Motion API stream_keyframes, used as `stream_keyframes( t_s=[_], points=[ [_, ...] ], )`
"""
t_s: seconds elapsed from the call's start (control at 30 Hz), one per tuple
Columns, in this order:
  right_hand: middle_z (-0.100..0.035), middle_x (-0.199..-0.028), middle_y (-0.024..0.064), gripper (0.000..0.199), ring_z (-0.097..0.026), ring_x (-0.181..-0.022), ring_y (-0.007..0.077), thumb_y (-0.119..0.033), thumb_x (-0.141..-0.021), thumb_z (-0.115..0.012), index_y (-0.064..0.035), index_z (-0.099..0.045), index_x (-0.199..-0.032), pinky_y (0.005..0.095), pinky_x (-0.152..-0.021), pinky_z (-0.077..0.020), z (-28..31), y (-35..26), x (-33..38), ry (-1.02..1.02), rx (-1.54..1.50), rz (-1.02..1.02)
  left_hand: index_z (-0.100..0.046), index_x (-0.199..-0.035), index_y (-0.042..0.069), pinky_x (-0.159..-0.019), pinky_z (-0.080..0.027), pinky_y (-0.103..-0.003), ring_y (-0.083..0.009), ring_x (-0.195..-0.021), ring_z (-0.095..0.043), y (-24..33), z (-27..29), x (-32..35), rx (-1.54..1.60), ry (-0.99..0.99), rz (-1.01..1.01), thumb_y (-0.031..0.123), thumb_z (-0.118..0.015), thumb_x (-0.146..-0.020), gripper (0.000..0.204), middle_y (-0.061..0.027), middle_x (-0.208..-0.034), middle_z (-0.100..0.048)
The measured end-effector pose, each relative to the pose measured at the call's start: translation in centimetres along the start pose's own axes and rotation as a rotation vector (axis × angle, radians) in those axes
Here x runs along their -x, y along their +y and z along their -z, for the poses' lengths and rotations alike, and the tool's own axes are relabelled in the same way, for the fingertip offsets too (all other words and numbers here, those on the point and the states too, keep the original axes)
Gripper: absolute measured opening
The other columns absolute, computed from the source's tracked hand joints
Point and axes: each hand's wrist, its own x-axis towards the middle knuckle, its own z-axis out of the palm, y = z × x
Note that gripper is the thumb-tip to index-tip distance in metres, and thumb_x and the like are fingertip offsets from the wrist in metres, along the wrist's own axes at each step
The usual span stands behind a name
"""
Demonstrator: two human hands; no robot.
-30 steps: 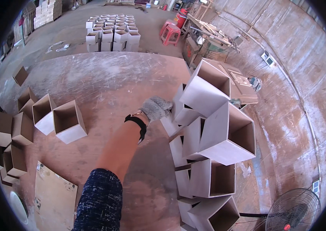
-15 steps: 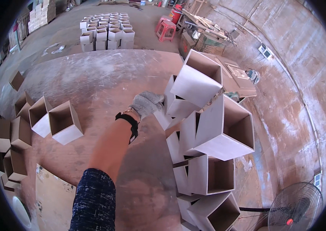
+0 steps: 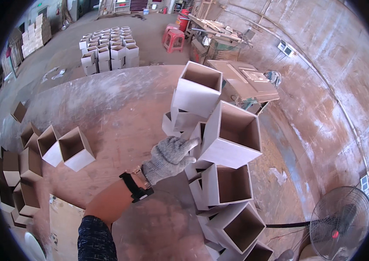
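My left hand [image 3: 171, 157], in a grey knitted glove with a dark band at the wrist, reaches right across the table. Its thumb and forefinger stand apart beside the stacked white boxes, with nothing visible held between them. Closest is a large white open-ended box [image 3: 230, 150] with a brown inside, resting tilted on others. Behind it a further white box [image 3: 197, 98] tops the pile, and nearer me lie a white box [image 3: 210, 185] and a turned box [image 3: 223, 230]. A small blurred greyish shape at the lower edge may be part of my right hand [image 3: 285, 255]; its fingers cannot be made out.
Several brown and white boxes [image 3: 78, 158] stand at the table's left, near a flat board [image 3: 65, 226]. A fan [image 3: 356, 204] stands at the lower right. Beyond the curved table edge are rows of boxes [image 3: 89, 69], a red stool [image 3: 175, 43] and a panelled board [image 3: 232, 78].
My left hand has come nearer and a little right, from the far end of the white pile to the large box, with thumb and forefinger now spread. The view has shifted too.
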Motion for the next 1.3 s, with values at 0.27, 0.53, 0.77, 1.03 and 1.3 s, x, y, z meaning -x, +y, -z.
stream_keyframes(
  t_s=[0.27, 0.53, 0.77, 1.03, 1.3],
  points=[
    [-0.059, -0.109, 0.013, 0.05, -0.059, -0.093, 0.0239, -0.032, -0.093, -0.059, -0.0067, -0.046, -0.134, 0.0355, -0.08, -0.0497, 2.0, 0.4, -0.7, 0.0, -0.046, 0.038, -0.051, -0.128, 0.01, -0.075, -0.049, -0.045, -0.0323, -0.088, -0.061, 1.4, -0.2, 0.9, -0.092, -0.144, 0.167, 0.027, -0.072, -0.079, 0.056, -0.0111, -0.091, -0.065],
    [-0.06, -0.107, 0.0125, 0.049, -0.059, -0.092, 0.0235, -0.032, -0.093, -0.059, -0.0067, -0.047, -0.133, 0.0352, -0.08, -0.0498, 4.6, 0.5, -0.6, 0.01, -0.078, 0.062, -0.055, -0.126, 0.011, -0.073, -0.049, -0.044, -0.0307, -0.076, -0.061, 9.4, -0.6, 4.6, 0.139, -0.139, 0.073, 0.019, -0.069, -0.081, 0.049, -0.0114, -0.083, -0.063],
    [-0.06, -0.106, 0.012, 0.048, -0.059, -0.091, 0.0231, -0.032, -0.093, -0.058, -0.0067, -0.047, -0.133, 0.0349, -0.079, -0.0498, 6.1, 0.4, -0.1, 0.018, -0.094, 0.057, -0.059, -0.12, 0.013, -0.063, -0.051, -0.044, -0.0305, -0.072, -0.062, 11.6, 0.6, 1.9, 0.057, -0.189, -0.119, 0.017, -0.065, -0.082, 0.039, -0.01, -0.079, -0.063],
    [-0.06, -0.104, 0.0115, 0.047, -0.059, -0.09, 0.0227, -0.032, -0.093, -0.058, -0.0067, -0.048, -0.132, 0.0346, -0.079, -0.0499, 7.5, 0.7, 0.5, 0.039, -0.106, 0.052, -0.064, -0.104, 0.02, -0.069, -0.053, -0.043, -0.0301, -0.081, -0.065, 12.6, 0.9, 0.9, 0.126, -0.477, 0.033, 0.022, -0.068, -0.08, 0.024, -0.0076, -0.086, -0.066],
    [-0.06, -0.103, 0.011, 0.047, -0.06, -0.089, 0.0222, -0.033, -0.093, -0.058, -0.0067, -0.049, -0.131, 0.0343, -0.079, -0.05, 9.4, 1.6, 0.9, 0.074, -0.119, 0.05, -0.064, -0.104, 0.019, -0.069, -0.053, -0.045, -0.0308, -0.083, -0.065, 12.5, 1.3, 1.3, 0.146, -0.411, -0.012, 0.024, -0.071, -0.078, 0.027, -0.0083, -0.088, -0.066]
  ],
)
